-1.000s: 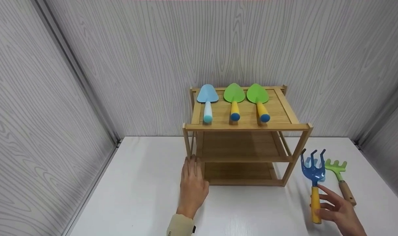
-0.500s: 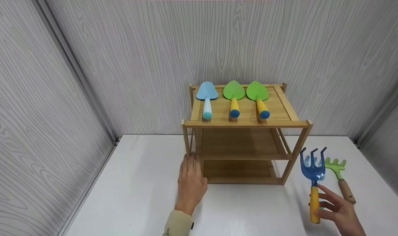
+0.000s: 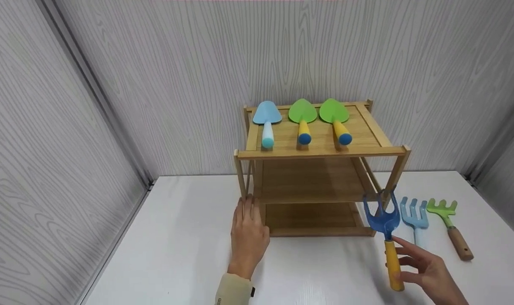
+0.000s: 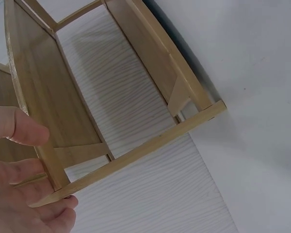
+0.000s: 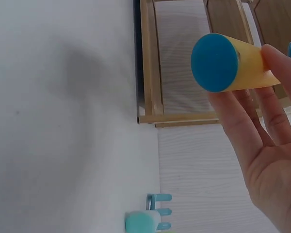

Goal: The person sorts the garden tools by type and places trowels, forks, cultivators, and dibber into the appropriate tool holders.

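Observation:
My right hand (image 3: 426, 271) grips the yellow handle of a blue three-pronged hand rake (image 3: 383, 220). The rake is raised off the table, prongs up, in front of the right front post of a wooden shelf rack (image 3: 320, 154). In the right wrist view, thumb and fingers hold the yellow handle (image 5: 252, 63), its blue end toward the camera. My left hand (image 3: 249, 237) holds the rack's left front post; in the left wrist view the thumb lies by a shelf edge and the fingers curl round the post (image 4: 51, 170). Three trowels (image 3: 302, 112) lie on the top shelf.
A light blue hand rake (image 3: 415, 216) and a green rake with a wooden handle (image 3: 459, 241) lie on the white table (image 3: 185, 241), right of the rack. Panels (image 3: 189, 84) enclose the table at the back and both sides.
The right hand has carried the blue rake left toward the rack's right front post, uncovering the light blue rake behind it. The left hand stays on the rack.

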Tool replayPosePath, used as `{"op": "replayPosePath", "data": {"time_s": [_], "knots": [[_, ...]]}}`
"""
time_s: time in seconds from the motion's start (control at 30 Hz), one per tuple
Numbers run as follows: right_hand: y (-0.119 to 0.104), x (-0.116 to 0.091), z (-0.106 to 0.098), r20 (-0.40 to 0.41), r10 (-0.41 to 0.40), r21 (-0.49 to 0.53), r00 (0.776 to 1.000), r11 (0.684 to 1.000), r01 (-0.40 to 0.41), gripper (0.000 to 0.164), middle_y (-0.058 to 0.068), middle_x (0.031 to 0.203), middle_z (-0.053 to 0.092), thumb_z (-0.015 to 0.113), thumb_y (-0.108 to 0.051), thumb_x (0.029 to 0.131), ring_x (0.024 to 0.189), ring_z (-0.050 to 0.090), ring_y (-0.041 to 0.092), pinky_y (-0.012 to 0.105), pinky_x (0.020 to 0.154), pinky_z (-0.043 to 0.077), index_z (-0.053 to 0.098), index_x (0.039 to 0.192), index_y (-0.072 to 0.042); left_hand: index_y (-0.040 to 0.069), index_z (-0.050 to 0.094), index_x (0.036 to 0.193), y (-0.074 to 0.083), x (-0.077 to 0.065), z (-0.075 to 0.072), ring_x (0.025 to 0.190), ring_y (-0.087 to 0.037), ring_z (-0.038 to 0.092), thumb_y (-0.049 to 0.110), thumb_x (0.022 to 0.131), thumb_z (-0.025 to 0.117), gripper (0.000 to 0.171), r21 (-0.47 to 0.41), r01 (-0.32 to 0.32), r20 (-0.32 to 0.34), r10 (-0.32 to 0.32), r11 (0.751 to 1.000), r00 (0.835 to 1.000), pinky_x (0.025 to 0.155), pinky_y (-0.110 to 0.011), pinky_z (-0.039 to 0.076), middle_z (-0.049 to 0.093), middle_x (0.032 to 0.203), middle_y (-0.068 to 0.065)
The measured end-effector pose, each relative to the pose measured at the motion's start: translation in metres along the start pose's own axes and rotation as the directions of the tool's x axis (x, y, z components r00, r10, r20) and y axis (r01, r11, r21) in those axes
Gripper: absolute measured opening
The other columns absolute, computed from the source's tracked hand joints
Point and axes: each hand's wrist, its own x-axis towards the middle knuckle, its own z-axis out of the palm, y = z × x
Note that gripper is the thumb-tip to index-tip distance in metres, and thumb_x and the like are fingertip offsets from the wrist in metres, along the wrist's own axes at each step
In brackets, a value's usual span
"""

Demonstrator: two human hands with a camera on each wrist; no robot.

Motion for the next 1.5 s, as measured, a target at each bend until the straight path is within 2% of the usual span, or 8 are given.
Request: {"op": "replayPosePath", "data": {"time_s": [0.13,0.3,0.5,0.6,0.7,0.9,1.17,1.5], "knots": [[-0.016,0.005,0.007,0.063,-0.071,0.041,0.996,0.997,0.068,0.082,0.027,0.128,0.062,0.076,0.006,0.084,0.101,0.066,0.03,0.033,0.084,0.058,0.033,0.153,0.005,-0.011,0.053,0.137,0.002,0.003,-0.002,0.133,-0.045,0.047,0.002,0.082,0.074,0.061,-0.003,0.003,-0.007,-0.003,1.0,1.0,0.111,-0.05,0.04,0.052,0.141,-0.026],[-0.036,0.012,0.015,0.11,-0.179,0.111,0.978,0.98,0.167,0.078,0.022,0.125,0.064,0.076,0.006,0.083,0.098,0.068,0.024,0.035,0.082,0.06,0.04,0.152,0.002,-0.011,0.054,0.137,0.002,0.003,-0.005,0.135,-0.045,0.045,0.003,0.086,0.07,0.055,-0.024,0.02,0.029,-0.019,1.0,0.999,0.111,-0.049,0.039,0.051,0.143,-0.026],[-0.053,0.022,0.022,0.169,-0.234,0.139,0.958,0.967,0.212,0.081,0.021,0.122,0.062,0.074,0.008,0.081,0.098,0.066,0.026,0.036,0.08,0.059,0.036,0.153,0.006,-0.011,0.053,0.137,0.002,0.0,-0.006,0.136,-0.044,0.045,0.001,0.087,0.065,0.053,-0.043,0.034,0.055,-0.032,0.999,0.998,0.111,-0.049,0.04,0.051,0.144,-0.025],[-0.059,0.027,0.027,0.194,-0.238,0.133,0.952,0.967,0.215,0.082,0.021,0.12,0.063,0.073,0.008,0.08,0.098,0.065,0.027,0.036,0.08,0.058,0.035,0.153,0.007,-0.011,0.053,0.137,0.001,-0.002,-0.006,0.135,-0.044,0.045,0.001,0.087,0.066,0.054,-0.037,0.037,0.053,-0.035,0.999,0.998,0.11,-0.049,0.041,0.051,0.144,-0.025],[-0.065,0.031,0.032,0.193,-0.218,0.128,0.957,0.972,0.196,0.083,0.02,0.12,0.063,0.074,0.006,0.079,0.098,0.064,0.027,0.037,0.079,0.058,0.036,0.153,0.005,-0.011,0.052,0.138,0.002,-0.003,-0.006,0.135,-0.045,0.045,0.001,0.086,0.067,0.055,-0.039,0.037,0.056,-0.034,0.999,0.998,0.11,-0.049,0.041,0.05,0.144,-0.026],[-0.078,0.038,0.039,0.216,-0.205,0.165,0.955,0.971,0.171,0.084,0.018,0.121,0.062,0.074,0.003,0.081,0.102,0.066,0.025,0.04,0.077,0.061,0.034,0.155,0.004,-0.012,0.052,0.137,0.001,-0.001,-0.004,0.134,-0.045,0.046,0.003,0.086,0.07,0.056,-0.01,0.022,0.052,-0.022,1.0,0.998,0.109,-0.049,0.042,0.05,0.144,-0.026],[-0.099,0.052,0.049,0.227,-0.174,0.154,0.958,0.978,0.142,0.08,0.025,0.13,0.057,0.074,0.002,0.084,0.103,0.067,0.028,0.04,0.078,0.061,0.035,0.154,0.003,-0.013,0.05,0.138,0.001,0.0,-0.005,0.134,-0.045,0.045,0.006,0.088,0.069,0.057,0.028,0.014,0.076,-0.016,1.0,0.997,0.111,-0.049,0.04,0.049,0.144,-0.027],[-0.119,0.063,0.062,0.287,-0.215,0.182,0.934,0.969,0.167,0.08,0.027,0.131,0.055,0.073,0.0,0.088,0.101,0.066,0.027,0.04,0.08,0.06,0.03,0.154,0.007,-0.014,0.051,0.136,-0.001,0.001,-0.006,0.133,-0.047,0.046,0.003,0.086,0.068,0.056,0.021,-0.031,0.055,0.03,0.999,0.998,0.11,-0.05,0.041,0.049,0.143,-0.029]]}}
